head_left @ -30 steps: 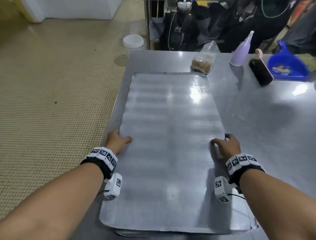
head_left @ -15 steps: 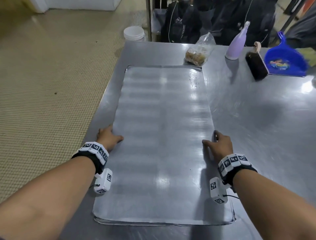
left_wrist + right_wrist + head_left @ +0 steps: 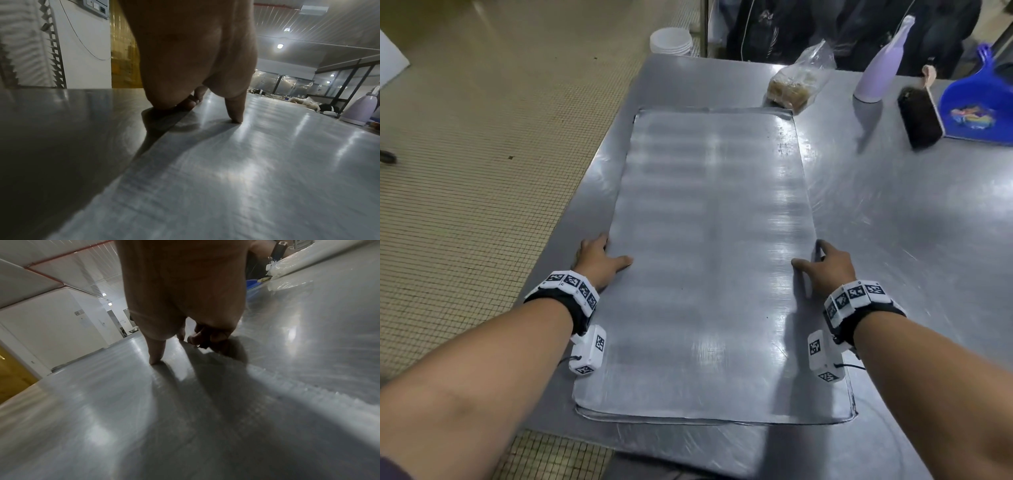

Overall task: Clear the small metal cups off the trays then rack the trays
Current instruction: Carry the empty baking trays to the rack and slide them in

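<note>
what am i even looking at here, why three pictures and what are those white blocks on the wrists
No machine here: a person wears three cameras. The head view looks down at both arms; the white blocks on the wrists are cameras too, each looking along its hand.

A flat metal tray lies on a steel table, with no cups on it. The left hand grips the tray's left edge, thumb on top, fingers curled at the rim. The right hand grips the right edge the same way.

At the table's far end stand a bag of food, a lilac bottle, a brush and a blue dustpan.
</note>
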{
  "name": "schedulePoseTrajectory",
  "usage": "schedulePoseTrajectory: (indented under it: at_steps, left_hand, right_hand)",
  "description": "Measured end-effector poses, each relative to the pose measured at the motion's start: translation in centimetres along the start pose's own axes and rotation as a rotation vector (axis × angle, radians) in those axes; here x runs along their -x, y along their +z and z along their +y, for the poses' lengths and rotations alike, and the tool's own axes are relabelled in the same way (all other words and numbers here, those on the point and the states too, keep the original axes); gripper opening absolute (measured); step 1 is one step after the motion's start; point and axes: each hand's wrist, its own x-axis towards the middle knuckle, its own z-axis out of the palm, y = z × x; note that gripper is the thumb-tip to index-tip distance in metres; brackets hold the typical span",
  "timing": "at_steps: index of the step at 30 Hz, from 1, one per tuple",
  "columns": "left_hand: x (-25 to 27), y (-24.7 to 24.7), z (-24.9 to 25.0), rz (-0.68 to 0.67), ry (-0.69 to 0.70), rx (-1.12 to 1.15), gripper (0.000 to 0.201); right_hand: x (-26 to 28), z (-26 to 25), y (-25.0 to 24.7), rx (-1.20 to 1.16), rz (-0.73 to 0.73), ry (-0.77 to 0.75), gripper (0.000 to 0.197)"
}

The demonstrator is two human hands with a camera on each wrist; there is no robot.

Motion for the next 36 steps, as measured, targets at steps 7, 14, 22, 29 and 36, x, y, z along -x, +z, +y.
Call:
schedulePoseTrajectory:
  at_steps: [7,14,22,29,36]
  left_hand:
    - [-0.3,0.2,-0.5,0.022,0.038,-0.028,0.065]
    - [1.0,0.6,-0.8,0.046,0.047,-0.033,0.079]
    - [5.9,1.1,-3.4,0.078,0.041,-0.017,0.073]
    - [11.4,1.6,-6.3,0.066,0.001,-0.007,0.078]
    - [17.1,1.6,-9.4,0.028,-0.012,0.031,0.071]
  right_hand:
    - [-0.2,0.4,0.5,0.029,0.013,-0.014,0.066]
    - [0.4,0.7,0.5,0.033,0.025,-0.081,0.057]
    - [5.4,3.2,0.0,0.015,0.042,-0.201,0.033]
    - [12.1,6.6,0.4,0.053,0.1,-0.134,0.034]
    - [18.7,9.2,0.5,0.056,0.112,-0.048,0.034]
